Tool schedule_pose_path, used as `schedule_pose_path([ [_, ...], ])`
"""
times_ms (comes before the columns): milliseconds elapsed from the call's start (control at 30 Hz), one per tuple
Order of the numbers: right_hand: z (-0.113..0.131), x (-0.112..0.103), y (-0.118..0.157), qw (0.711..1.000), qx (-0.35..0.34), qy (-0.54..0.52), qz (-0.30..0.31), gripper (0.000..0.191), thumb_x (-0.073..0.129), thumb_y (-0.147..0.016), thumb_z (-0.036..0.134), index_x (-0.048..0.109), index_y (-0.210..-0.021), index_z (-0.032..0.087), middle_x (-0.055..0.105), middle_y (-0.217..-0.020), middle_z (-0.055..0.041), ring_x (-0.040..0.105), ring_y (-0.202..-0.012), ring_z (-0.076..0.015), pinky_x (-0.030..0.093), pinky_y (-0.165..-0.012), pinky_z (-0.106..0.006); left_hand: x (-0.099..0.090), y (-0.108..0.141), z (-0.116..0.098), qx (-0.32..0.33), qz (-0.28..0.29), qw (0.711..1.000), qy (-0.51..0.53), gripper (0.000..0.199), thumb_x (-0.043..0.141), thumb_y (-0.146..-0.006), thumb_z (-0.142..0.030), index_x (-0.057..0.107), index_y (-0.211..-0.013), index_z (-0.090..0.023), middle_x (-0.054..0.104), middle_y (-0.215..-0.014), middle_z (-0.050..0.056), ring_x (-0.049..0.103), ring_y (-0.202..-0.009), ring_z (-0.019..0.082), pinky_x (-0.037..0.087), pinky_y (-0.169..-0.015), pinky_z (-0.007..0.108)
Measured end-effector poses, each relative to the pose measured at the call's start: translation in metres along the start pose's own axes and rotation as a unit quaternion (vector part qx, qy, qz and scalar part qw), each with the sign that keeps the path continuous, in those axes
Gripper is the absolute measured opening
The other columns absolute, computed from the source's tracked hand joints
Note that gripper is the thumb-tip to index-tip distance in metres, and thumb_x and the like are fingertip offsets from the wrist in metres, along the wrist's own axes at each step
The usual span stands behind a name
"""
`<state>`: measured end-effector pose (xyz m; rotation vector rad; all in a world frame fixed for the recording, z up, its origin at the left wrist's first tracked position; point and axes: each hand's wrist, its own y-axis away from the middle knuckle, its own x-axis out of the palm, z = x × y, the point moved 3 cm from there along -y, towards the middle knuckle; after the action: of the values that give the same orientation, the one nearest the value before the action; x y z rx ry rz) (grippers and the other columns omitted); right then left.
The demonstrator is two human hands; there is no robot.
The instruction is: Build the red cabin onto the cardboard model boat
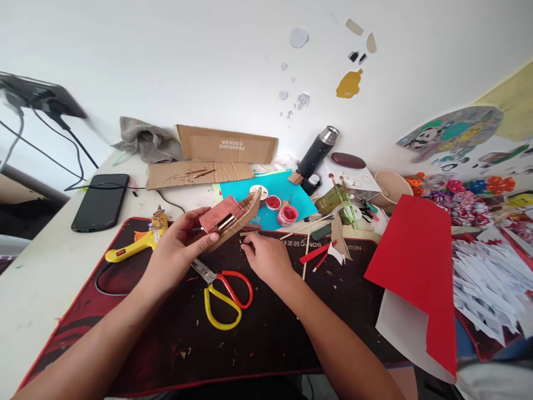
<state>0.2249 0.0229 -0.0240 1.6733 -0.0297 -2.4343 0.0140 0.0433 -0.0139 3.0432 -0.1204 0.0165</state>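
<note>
A small cardboard model [239,221] with a pink-red painted block [222,214] on it is held up over the dark mat. My left hand [179,244] grips it from the left, thumb along its near edge. Just right of the model, my right hand [264,253] has its fingers pinched together; what they hold, if anything, is too small to tell. Below the hands lie scissors [225,294] with one red and one yellow handle. A yellow glue gun [135,244] rests left of my left hand.
Behind the hands, open red paint pots [287,214] stand on a blue sheet [245,190]. Cardboard pieces [227,145], a black flask [318,150] and brushes [345,200] are further back. A phone [101,201] lies left; red paper [416,266] and white paper strips [487,283] are right.
</note>
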Motion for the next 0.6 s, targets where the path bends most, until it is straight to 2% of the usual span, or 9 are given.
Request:
schedule_pose_path([
  [367,-0.0022,0.0019,-0.0031,0.999,0.014,0.037,0.018,0.013,0.068,-0.107,0.025,0.077,-0.116,0.023,0.087,-0.102,-0.0071,0.083,-0.094,-0.0279,0.049,-0.073,-0.032,-0.0012,0.0017,0.0007,-0.033,0.021,0.998,0.052,0.073,0.095,-0.076,-0.056,0.071,-0.137,-0.025,0.078,-0.141,0.012,0.070,-0.133,0.040,0.058,-0.112,0.053],
  [600,-0.0026,0.0041,-0.0042,0.999,0.018,0.038,0.015,0.014,0.067,-0.105,0.024,0.076,-0.116,0.021,0.086,-0.098,-0.0080,0.082,-0.090,-0.0281,0.048,-0.072,-0.032,0.0004,-0.0003,0.0022,-0.033,0.025,0.998,0.043,0.071,0.092,-0.078,-0.061,0.072,-0.136,-0.026,0.078,-0.143,0.012,0.069,-0.135,0.041,0.060,-0.110,0.054],
])
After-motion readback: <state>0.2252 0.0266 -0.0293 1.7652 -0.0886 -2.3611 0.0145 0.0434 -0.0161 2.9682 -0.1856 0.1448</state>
